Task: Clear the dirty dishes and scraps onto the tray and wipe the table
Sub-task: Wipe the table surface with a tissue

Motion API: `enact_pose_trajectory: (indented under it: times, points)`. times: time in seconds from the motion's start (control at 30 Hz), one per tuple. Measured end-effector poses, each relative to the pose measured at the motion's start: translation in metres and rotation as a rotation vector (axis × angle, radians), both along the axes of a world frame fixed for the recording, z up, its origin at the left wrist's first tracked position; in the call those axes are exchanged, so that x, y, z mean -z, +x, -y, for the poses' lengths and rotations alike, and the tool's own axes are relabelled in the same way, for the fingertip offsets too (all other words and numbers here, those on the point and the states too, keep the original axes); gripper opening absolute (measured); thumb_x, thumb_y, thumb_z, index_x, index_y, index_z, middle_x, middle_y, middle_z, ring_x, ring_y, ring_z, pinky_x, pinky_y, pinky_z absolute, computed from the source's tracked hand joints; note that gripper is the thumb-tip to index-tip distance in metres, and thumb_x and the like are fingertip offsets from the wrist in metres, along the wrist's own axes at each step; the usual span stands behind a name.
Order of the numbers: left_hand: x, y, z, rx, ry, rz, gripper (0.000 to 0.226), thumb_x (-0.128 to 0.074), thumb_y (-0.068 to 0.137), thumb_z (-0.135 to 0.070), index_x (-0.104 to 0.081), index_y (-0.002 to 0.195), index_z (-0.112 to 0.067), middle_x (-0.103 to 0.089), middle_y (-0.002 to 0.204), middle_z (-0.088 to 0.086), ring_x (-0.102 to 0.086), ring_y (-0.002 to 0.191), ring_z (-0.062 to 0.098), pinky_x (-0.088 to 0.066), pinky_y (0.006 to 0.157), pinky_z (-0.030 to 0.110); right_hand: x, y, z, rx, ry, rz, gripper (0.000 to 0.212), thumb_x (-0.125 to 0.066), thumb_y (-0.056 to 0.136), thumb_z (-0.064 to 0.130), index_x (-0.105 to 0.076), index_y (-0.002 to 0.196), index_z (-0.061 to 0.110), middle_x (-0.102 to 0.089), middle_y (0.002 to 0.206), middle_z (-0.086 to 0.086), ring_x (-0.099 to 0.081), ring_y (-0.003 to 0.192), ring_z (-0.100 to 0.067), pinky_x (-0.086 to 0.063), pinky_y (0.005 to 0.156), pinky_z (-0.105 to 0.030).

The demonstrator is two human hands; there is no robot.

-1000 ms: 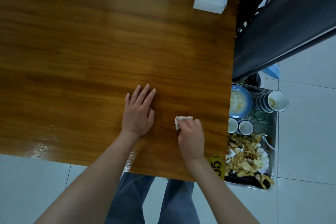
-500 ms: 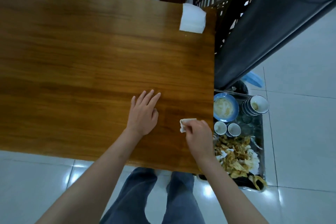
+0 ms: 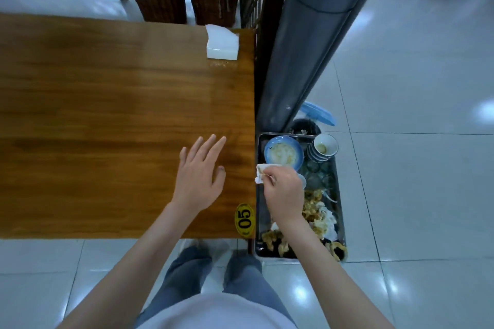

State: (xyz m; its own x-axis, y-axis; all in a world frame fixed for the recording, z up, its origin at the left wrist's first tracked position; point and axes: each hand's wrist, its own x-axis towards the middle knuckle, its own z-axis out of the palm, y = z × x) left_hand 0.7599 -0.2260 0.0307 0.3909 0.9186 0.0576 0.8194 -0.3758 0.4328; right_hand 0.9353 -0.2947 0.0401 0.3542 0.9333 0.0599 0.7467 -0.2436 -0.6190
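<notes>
From the head camera I look straight down on the wooden table [image 3: 107, 120], whose top is bare apart from two things: a white pack of napkins [image 3: 222, 42] at the far right corner and a yellow oval tag marked 05 [image 3: 244, 219] at the near right corner.

My left hand [image 3: 200, 179] lies flat on the table near its right edge, palm down, fingers spread and straight, gripping nothing.

My right hand [image 3: 283, 192] is past the table's right edge, over the metal tray [image 3: 337, 195] that sits low beside the table on the tiled floor [image 3: 417, 195]. Its fingers are pinched closed on a crumpled white tissue [image 3: 260, 173], which sticks out from the fingertips toward the table and hangs just at the tray's left rim, close to the table edge.

In the tray's far part I see a blue bowl [image 3: 283, 153] with pale leftovers, just beyond my right hand. Beside it, at the far right corner of the tray, is a stack of small bowls [image 3: 323, 148] tipped on its side, the top one with a white inside. Clear glasses [image 3: 318, 176] stand in the middle. The near half of the tray is heaped with food scraps [image 3: 318, 219] mixed with used white tissues, partly hidden under my wrist.

A grey bench [image 3: 307, 48] runs away beyond the tray.
</notes>
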Motion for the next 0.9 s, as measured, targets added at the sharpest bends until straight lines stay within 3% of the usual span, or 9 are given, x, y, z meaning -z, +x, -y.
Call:
enact_pose_trajectory:
  times: [0.1, 0.27, 0.5, 0.6, 0.67, 0.73, 0.9]
  points:
    - [0.007, 0.016, 0.018, -0.005, -0.028, -0.012, 0.054, -0.043, 0.094, -0.033, -0.026, 0.145, -0.032, -0.031, 0.151, -0.004, -0.016, 0.143, 0.019, -0.003, 0.113, 0.044, 0.013, 0.033, 0.025, 0.094, -0.092, 0.009, 0.011, -0.06, 0.086, 0.007, -0.069, 0.079, 0.01, -0.066, 0.077, -0.001, -0.056, 0.076, -0.019, -0.034, 0.063, -0.021]
    - [0.022, 0.043, 0.039, -0.012, -0.076, -0.061, 0.056, -0.044, 0.094, -0.034, -0.022, 0.146, -0.034, -0.027, 0.153, -0.005, -0.013, 0.143, 0.016, 0.001, 0.112, 0.042, 0.033, 0.083, 0.058, 0.176, -0.242, 0.051, 0.019, -0.056, 0.087, 0.008, -0.062, 0.07, 0.007, -0.058, 0.067, -0.003, -0.051, 0.07, -0.021, -0.028, 0.056, -0.028]
    - [0.029, 0.076, 0.05, -0.007, -0.089, -0.063, 0.055, -0.041, 0.094, -0.034, -0.022, 0.146, -0.034, -0.026, 0.153, -0.006, -0.013, 0.143, 0.015, 0.001, 0.112, 0.043, 0.051, 0.12, 0.076, 0.228, -0.316, 0.053, 0.018, -0.056, 0.088, 0.009, -0.066, 0.074, 0.004, -0.061, 0.073, -0.008, -0.055, 0.071, -0.024, -0.046, 0.061, -0.036]
    - [0.028, 0.083, 0.051, -0.019, -0.076, -0.06, 0.056, -0.033, 0.091, -0.04, -0.024, 0.145, -0.033, -0.029, 0.152, -0.005, -0.016, 0.142, 0.016, -0.001, 0.112, 0.044, 0.058, 0.129, 0.078, 0.235, -0.325, 0.044, 0.018, -0.056, 0.088, 0.009, -0.067, 0.074, 0.005, -0.062, 0.075, -0.007, -0.058, 0.074, -0.025, -0.046, 0.06, -0.034]
    - [0.028, 0.085, 0.051, -0.027, -0.07, -0.06, 0.056, -0.031, 0.089, -0.041, -0.025, 0.145, -0.033, -0.029, 0.151, -0.005, -0.017, 0.142, 0.017, -0.002, 0.112, 0.044, 0.061, 0.134, 0.079, 0.252, -0.34, 0.027, 0.014, -0.057, 0.087, 0.009, -0.071, 0.086, 0.006, -0.066, 0.086, -0.007, -0.06, 0.082, -0.025, -0.047, 0.066, -0.031]
    - [0.028, 0.086, 0.051, -0.037, -0.07, -0.063, 0.056, -0.032, 0.089, -0.041, -0.026, 0.145, -0.033, -0.03, 0.152, -0.005, -0.017, 0.142, 0.017, -0.002, 0.112, 0.044, 0.063, 0.137, 0.078, 0.259, -0.355, 0.015, 0.016, -0.057, 0.087, 0.008, -0.071, 0.095, 0.007, -0.068, 0.095, -0.006, -0.061, 0.089, -0.023, -0.046, 0.071, -0.028]
    - [0.028, 0.086, 0.051, -0.051, -0.079, -0.071, 0.054, -0.041, 0.093, -0.035, -0.026, 0.145, -0.032, -0.029, 0.152, -0.004, -0.016, 0.143, 0.018, 0.0, 0.112, 0.044, 0.063, 0.14, 0.074, 0.242, -0.377, 0.033, 0.017, -0.058, 0.087, 0.009, -0.071, 0.098, 0.008, -0.067, 0.1, -0.006, -0.061, 0.09, -0.021, -0.044, 0.072, -0.025]
